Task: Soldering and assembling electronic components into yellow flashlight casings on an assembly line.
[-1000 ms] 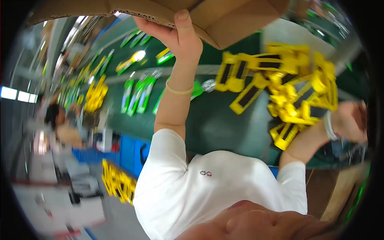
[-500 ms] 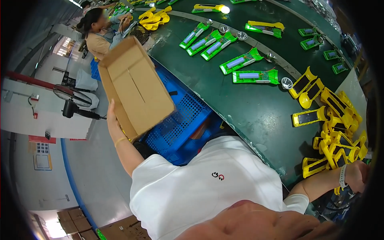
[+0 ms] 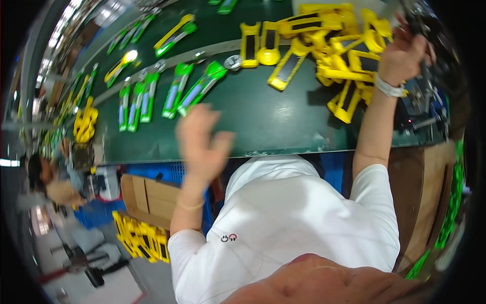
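My left hand (image 3: 200,144) is smeared by motion above the green table edge, thumb apart from the fingers, with nothing visible in it. Just beyond it lie green flashlight housings (image 3: 202,87) with batteries and wires inside. At the far right, my right hand (image 3: 402,55) has its fingers curled around a dark thing whose kind I cannot make out. Left of that hand is a heap of yellow flashlight covers (image 3: 349,58) with dark panels. An open cardboard box (image 3: 157,200) rests at the lower left, apart from my left hand.
More yellow parts (image 3: 142,238) are piled beside the box. Blue plastic crates (image 3: 169,172) stand under the table edge. Along the far side of the green table (image 3: 273,119) lie more flashlights, one lit (image 3: 130,55). A co-worker (image 3: 55,182) sits at the left.
My left hand has let go of the cardboard box and moved over the table. My right hand has reached farther up at the right. The view has turned toward the table.
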`<state>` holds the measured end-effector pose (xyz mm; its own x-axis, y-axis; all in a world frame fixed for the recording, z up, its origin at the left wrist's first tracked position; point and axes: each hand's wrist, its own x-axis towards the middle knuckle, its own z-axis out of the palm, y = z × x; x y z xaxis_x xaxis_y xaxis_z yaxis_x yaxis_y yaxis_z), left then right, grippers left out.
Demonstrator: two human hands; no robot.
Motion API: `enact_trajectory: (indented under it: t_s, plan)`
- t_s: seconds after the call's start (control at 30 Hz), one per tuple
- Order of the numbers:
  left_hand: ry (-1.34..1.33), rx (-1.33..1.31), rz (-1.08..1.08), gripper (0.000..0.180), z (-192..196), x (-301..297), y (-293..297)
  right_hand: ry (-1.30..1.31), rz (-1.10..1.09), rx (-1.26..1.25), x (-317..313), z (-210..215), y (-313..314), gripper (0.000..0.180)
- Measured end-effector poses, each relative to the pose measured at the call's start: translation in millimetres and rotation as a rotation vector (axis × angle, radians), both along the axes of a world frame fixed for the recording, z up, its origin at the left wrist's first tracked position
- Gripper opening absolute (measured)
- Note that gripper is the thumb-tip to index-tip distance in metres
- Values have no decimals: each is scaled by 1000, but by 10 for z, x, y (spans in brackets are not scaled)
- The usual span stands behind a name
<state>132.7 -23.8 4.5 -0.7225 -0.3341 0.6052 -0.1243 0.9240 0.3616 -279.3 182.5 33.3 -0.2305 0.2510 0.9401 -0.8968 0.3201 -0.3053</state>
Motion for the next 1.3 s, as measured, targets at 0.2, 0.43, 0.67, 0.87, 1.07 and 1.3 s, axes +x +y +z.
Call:
enact_trajectory:
  t_s: [0.2, 0.43, 0.67, 0.87, 1.07, 1.3]
  plan:
    - [100, -60, -661, 63, -89, -1499, 1182, -52, 783, -407, 641, 415, 224, 21]
    - [-29, -217, -556, 52, -178, -2169, 850, -350, 606, -142, 1186, -494, 841, 31]
    - [-119, -215, -677, 32, -298, -1966, 139, -455, 817, -101, 1308, -964, 458, 43]
    - [-162, 43, -741, 21, -198, -1593, -292, -536, 887, -91, 1431, -1014, 323, 43]
    - [-120, -74, -91, 59, -359, -2115, -853, -557, 1005, -118, 1662, -855, -43, 40]
    - [-748, -5, 22, 49, -352, -2625, -968, -659, 1087, -53, 1909, -1001, -450, 29]
